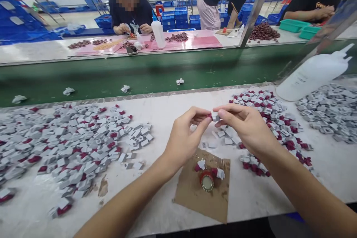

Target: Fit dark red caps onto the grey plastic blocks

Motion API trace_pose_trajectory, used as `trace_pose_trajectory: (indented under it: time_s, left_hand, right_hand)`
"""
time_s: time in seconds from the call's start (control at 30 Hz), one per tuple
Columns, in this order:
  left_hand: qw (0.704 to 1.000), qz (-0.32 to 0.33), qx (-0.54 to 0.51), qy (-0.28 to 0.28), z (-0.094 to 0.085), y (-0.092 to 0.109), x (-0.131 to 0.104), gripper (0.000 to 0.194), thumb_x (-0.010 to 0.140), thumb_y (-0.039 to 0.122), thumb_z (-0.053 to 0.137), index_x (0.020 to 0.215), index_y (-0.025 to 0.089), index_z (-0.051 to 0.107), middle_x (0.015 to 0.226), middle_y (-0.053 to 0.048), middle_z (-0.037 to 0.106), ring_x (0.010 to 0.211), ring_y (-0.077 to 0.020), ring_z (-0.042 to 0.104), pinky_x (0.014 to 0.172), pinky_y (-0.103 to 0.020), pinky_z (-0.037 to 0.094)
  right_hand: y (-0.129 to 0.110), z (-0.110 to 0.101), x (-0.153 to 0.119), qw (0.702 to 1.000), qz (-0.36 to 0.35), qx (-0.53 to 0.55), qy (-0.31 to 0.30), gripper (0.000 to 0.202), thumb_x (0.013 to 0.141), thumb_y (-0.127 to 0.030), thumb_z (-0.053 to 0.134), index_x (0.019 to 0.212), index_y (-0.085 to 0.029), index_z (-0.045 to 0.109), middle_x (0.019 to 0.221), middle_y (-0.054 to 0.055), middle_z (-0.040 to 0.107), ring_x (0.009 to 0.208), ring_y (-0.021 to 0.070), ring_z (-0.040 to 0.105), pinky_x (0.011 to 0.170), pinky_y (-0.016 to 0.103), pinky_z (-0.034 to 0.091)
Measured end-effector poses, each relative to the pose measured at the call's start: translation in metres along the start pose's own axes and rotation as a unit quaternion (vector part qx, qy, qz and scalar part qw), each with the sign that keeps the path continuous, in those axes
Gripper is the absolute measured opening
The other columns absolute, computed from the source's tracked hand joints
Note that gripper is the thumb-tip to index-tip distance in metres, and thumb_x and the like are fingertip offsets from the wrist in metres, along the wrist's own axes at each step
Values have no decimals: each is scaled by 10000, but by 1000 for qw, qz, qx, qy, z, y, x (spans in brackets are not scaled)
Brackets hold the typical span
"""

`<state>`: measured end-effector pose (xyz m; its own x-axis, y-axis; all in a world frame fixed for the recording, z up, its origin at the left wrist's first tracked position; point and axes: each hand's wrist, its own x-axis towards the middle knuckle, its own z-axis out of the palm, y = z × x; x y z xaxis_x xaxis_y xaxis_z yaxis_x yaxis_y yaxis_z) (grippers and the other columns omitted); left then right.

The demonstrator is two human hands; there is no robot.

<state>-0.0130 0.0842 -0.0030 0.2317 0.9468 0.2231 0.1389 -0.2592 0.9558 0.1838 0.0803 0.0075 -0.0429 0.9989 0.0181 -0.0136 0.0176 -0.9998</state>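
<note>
My left hand (184,132) and my right hand (248,126) meet above the white table. Between their fingertips is a small grey and dark red plastic piece (215,116); the left fingers pinch its red end and the right ones its grey end. Whether the two parts are joined is hidden by the fingers. Below lies a square of brown cardboard (192,200) bearing a red bottle cap (207,183), its hollow side up, and two grey and red pieces (219,173). Several loose grey pieces (227,139) lie just under my right hand.
Grey and red pieces spread in a wide heap (83,141) at left and another pile (279,119) at right. A white squeeze bottle (315,72) leans beside loose grey pieces (331,115). A green conveyor belt (156,70) crosses ahead; a person (134,15) works beyond it.
</note>
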Motion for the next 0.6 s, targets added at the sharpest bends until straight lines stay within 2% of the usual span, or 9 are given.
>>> trace_pose_trajectory:
  time_s: [0.1, 0.2, 0.27, 0.33, 0.4, 0.47, 0.5, 0.53, 0.6]
  left_hand:
    - [1000, -16, 15, -5, 1, 10, -32, 73, 1069, 196, 709, 1094, 215, 774, 1069, -48, 836, 998, -213, 777, 934, -356, 613]
    - [997, -31, 32, -58, -1, 23, -68, 95, 1091, 213, 687, 1133, 213, 772, 1075, -58, 831, 993, -219, 782, 919, -355, 621]
    - [993, -50, 67, -85, -8, 26, -92, 134, 1102, 256, 702, 1216, 222, 764, 1121, -64, 825, 1021, -228, 781, 931, -361, 627]
    - [983, -64, 164, -52, -24, 22, -116, 194, 1112, 270, 688, 1294, 233, 742, 1201, -83, 798, 1101, -257, 765, 979, -399, 627]
    - [943, -67, 324, 41, -47, 10, -138, 242, 1105, 251, 657, 1332, 217, 734, 1257, -127, 746, 1187, -322, 722, 1028, -485, 611]
    - [865, -70, 483, 120, -73, -8, -154, 312, 1080, 233, 636, 1366, 176, 748, 1282, -186, 702, 1226, -407, 656, 1044, -592, 577]
    - [831, -65, 537, 127, -85, -16, -160, 336, 1075, 222, 612, 1370, 163, 762, 1306, -211, 690, 1221, -437, 628, 1048, -636, 555]
    - [816, -56, 565, 111, -96, -24, -164, 345, 1079, 219, 590, 1366, 162, 773, 1316, -220, 689, 1206, -443, 612, 1044, -646, 544]
    - [817, -36, 571, 70, -111, -34, -167, 340, 1096, 205, 532, 1308, 173, 797, 1287, -210, 707, 1165, -424, 609, 1030, -616, 543]
  right_hand:
    - [-5, -1, -31, 998, 0, -56, -38, 339, 853, -504, 998, 1076, -255, 941, 1065, 104, 897, 993, 301, 862, 886, 420, 753]
    - [0, -6, -66, 993, -4, -85, -78, 266, 922, -465, 948, 1111, -279, 948, 1052, 101, 878, 972, 286, 868, 841, 354, 760]
    - [10, -13, -88, 989, -11, -120, -86, 246, 954, -460, 919, 1134, -295, 948, 1068, 101, 871, 967, 274, 870, 806, 305, 756]
    - [22, -23, -108, 986, -21, -152, -69, 219, 979, -457, 891, 1128, -305, 945, 1140, 103, 872, 1006, 276, 872, 806, 282, 754]
    - [32, -33, -126, 983, -29, -174, -42, 194, 999, -441, 868, 1135, -320, 937, 1197, 91, 871, 1031, 275, 873, 811, 273, 752]
    - [38, -39, -138, 979, -39, -198, -24, 170, 1005, -426, 863, 1137, -346, 933, 1182, 66, 878, 1022, 260, 871, 821, 260, 744]
    - [38, -40, -143, 976, -46, -210, -17, 156, 1006, -428, 860, 1125, -359, 934, 1153, 52, 885, 1013, 251, 869, 833, 255, 738]
    - [38, -38, -146, 974, -54, -221, -8, 136, 1007, -434, 858, 1099, -370, 936, 1116, 39, 891, 1001, 242, 864, 850, 253, 730]
    - [35, -32, -149, 972, -67, -226, 10, 97, 1008, -436, 855, 1039, -387, 934, 1055, 16, 894, 986, 227, 850, 886, 253, 714]
